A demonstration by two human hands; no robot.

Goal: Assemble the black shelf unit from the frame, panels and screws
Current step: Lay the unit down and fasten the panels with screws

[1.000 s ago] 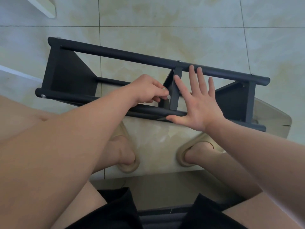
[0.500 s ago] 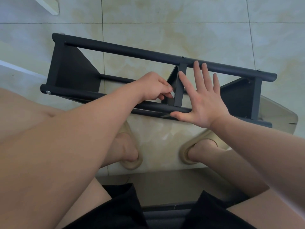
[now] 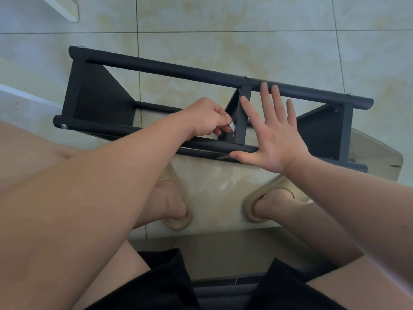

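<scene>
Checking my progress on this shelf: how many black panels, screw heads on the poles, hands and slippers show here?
Black panels: 3
Screw heads on the poles: 4
Hands: 2 (left pinching a small silver piece)
Slippers: 2
Total: 11

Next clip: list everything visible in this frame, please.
Shelf frame: one, black, on its side on floor.
Panels: three, black, inside frame at left, middle, right.
Screw heads: four visible, silver, on rails.
Small pale piece: one, whitish, beside middle crossbar.
Floor tiles: several, cream, underneath.
White board: one, top-left corner.
Slippers: two, beige, on feet.
Shorts: one, black, bottom edge.
Left hand: one, fingers pinching small pale piece.
Right hand: one, flat, spread across frame's rails.
</scene>
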